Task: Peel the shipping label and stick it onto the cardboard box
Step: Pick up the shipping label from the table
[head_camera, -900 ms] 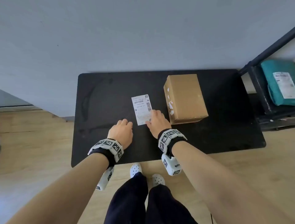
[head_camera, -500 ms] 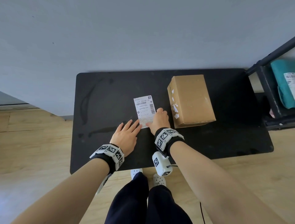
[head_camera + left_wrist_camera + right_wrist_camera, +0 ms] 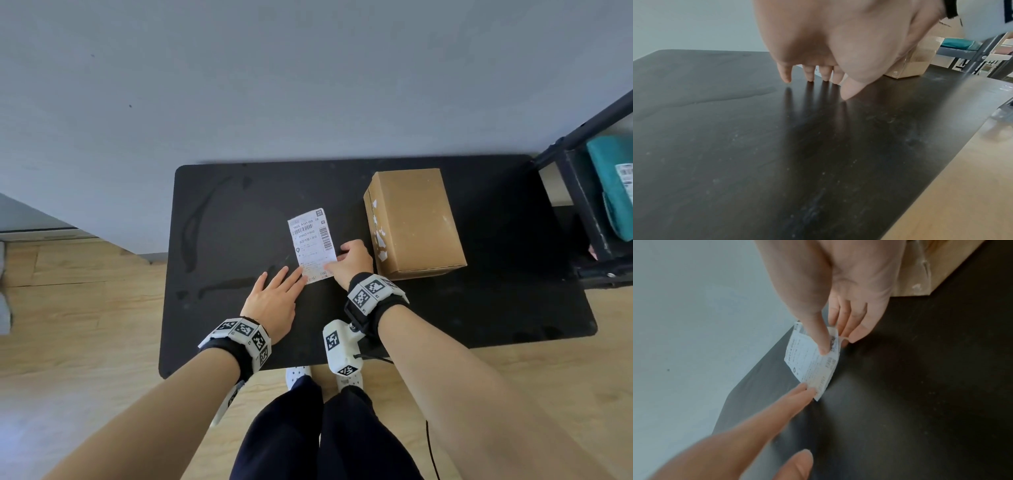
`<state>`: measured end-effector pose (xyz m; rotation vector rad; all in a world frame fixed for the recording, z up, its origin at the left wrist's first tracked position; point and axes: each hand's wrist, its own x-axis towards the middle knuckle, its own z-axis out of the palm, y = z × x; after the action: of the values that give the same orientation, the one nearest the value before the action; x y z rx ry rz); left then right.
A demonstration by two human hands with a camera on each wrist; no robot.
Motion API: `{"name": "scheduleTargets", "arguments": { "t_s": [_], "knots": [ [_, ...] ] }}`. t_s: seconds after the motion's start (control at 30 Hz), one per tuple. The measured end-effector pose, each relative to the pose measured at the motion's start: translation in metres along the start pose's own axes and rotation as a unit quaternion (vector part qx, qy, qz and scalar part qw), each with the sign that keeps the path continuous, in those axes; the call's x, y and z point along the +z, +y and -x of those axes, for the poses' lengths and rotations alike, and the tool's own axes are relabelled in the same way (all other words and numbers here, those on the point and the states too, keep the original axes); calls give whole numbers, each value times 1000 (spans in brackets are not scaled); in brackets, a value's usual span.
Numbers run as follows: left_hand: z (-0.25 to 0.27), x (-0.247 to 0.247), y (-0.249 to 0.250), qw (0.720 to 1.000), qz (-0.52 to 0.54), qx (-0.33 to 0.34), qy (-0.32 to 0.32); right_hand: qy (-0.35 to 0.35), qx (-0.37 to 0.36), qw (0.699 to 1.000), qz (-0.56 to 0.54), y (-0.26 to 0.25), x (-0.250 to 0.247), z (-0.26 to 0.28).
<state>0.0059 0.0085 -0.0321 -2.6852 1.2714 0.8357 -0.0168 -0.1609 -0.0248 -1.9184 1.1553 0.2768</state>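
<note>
one shipping label (image 3: 311, 245) on the black table (image 3: 222, 246), barcodes on it, print too small to read. right hand (image 3: 352, 262) pinches its right edge, left hand (image 3: 274, 301) flat, fingertips on the near corner. one cardboard box (image 3: 416, 222) just right of the right hand
</note>
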Motion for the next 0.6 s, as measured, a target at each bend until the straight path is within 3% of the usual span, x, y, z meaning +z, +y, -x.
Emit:
{"name": "scheduleTargets", "arguments": {
  "t_s": [0.2,0.3,0.43,0.53,0.6],
  "knots": [
    [4,-2,7,999,22,-26,5,-48,-68,996,18,5,-6,-1],
    [7,-13,13,982,148,-99,60,-57,-85,994,-42,5,-13,4],
    [7,-35,15,903,348,-232,100,-84,-107,981,-142,-7,-35,16],
    [3,-56,20,786,555,-252,106,-104,-132,973,-156,-17,-53,25],
    [5,-75,26,732,629,-243,103,-107,-143,970,-165,-23,-63,28]
  ]
}}
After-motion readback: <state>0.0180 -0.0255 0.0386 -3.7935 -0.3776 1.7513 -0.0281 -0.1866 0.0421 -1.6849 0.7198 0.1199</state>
